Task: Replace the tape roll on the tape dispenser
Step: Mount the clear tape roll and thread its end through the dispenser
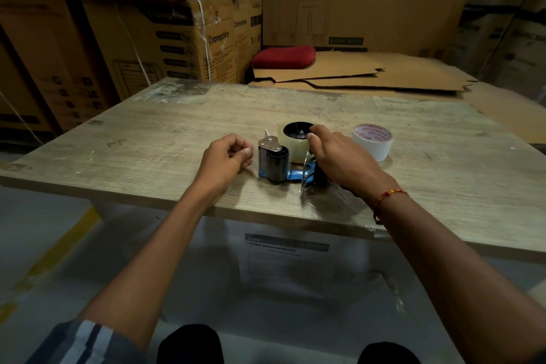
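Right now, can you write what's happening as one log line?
left hand: curled, resting on table | right hand: fingers on dispenser's clear roll | spare white roll: beside, untouched

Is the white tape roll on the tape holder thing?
No, the white tape roll lies on the table to the right of the tape dispenser, which carries a clear roll.
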The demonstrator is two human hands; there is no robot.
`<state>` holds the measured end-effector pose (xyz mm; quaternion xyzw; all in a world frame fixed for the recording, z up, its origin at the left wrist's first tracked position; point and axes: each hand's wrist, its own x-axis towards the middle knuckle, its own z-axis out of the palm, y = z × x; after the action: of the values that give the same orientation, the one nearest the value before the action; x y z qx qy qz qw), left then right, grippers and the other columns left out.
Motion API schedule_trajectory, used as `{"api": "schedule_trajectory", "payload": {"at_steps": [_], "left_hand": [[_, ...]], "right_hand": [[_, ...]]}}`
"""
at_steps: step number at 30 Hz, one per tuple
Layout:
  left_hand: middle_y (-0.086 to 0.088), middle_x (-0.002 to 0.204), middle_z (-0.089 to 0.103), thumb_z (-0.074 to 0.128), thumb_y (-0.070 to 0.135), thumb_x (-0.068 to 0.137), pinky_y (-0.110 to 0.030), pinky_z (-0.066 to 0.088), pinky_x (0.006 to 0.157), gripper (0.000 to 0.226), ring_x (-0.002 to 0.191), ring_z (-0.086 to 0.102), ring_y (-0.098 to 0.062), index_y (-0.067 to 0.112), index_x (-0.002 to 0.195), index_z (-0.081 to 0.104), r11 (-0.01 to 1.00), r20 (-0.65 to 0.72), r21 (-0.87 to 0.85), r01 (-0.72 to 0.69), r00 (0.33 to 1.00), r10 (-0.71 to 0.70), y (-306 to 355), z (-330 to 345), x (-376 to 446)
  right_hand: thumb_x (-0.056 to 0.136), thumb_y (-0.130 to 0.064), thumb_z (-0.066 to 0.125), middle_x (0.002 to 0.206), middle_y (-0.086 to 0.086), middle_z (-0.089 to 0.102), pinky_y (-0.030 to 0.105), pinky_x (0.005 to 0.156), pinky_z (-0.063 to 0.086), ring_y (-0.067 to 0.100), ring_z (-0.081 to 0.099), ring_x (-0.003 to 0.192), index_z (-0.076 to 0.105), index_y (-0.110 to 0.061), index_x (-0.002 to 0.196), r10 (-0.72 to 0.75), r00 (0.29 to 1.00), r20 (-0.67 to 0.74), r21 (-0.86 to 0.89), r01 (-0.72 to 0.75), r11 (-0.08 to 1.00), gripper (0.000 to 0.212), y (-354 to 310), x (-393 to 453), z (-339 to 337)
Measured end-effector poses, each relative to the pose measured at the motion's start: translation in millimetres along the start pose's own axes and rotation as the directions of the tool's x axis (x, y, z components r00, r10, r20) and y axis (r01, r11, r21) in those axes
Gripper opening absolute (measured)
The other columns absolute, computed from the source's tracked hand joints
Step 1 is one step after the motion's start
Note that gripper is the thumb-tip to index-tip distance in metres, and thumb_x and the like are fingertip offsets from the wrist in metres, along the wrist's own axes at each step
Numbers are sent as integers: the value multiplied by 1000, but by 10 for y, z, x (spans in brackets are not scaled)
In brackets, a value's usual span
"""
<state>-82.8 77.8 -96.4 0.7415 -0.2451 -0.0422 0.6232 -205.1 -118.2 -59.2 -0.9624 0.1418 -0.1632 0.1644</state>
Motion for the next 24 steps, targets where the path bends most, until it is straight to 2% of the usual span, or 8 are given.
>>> {"api": "schedule_trajectory", "payload": {"at_steps": [5,12,15,17,19,21,24], "left_hand": [[-8,84,67,55,-4,96,-36,56,83,22,80,64,-19,13,88,67,1000,29,-3,8,1000,-7,11,59,57],[-8,79,64,47,-10,97,-23,53,68,27,73,59,-18,8,87,65,999,72,-44,14,997,-11,30,46,72],[-9,84,66,42,-16,93,-29,55,72,34,76,61,-18,9,89,65,1000,108,-28,-5,994,8,41,32,31],[-8,88,67,41,-20,89,-25,55,74,40,80,63,-15,12,89,65,999,146,-45,-1,989,8,60,2,-8],[-6,90,67,46,-16,89,-22,55,75,36,82,64,-12,14,91,66,999,176,-40,-8,984,15,72,-23,-31],[-8,90,68,54,-7,92,-27,56,79,24,83,64,-14,13,91,67,999,178,-29,-18,984,22,65,-38,-32],[-10,83,65,58,-1,95,-25,54,73,16,75,60,-14,11,90,68,999,165,-48,-3,986,11,51,-37,-32]], "right_hand": [[105,-49,22,128,17,60,47,91,47,35,58,112,37,-26,146,5,1000,7,0,-5,1000,49,13,12,-2],[106,-47,24,119,14,62,45,89,48,30,58,106,44,-24,140,-19,998,52,10,18,1000,46,30,25,-34],[106,-48,24,116,12,63,48,90,49,28,59,104,47,-24,135,-21,997,69,29,19,999,44,34,24,-50],[106,-48,24,116,12,63,48,91,49,28,58,104,48,-24,134,-24,997,74,38,21,999,44,33,22,-58],[106,-48,24,116,11,63,49,91,49,27,58,104,49,-24,133,-23,997,78,49,19,999,44,30,11,-72],[105,-53,22,114,9,63,49,91,49,26,59,103,50,-25,132,-19,997,75,56,15,998,47,24,-15,-87],[103,-59,18,107,4,60,43,84,51,22,58,96,52,-29,130,-29,1000,9,8,29,1000,53,-15,-76,-130]]}}
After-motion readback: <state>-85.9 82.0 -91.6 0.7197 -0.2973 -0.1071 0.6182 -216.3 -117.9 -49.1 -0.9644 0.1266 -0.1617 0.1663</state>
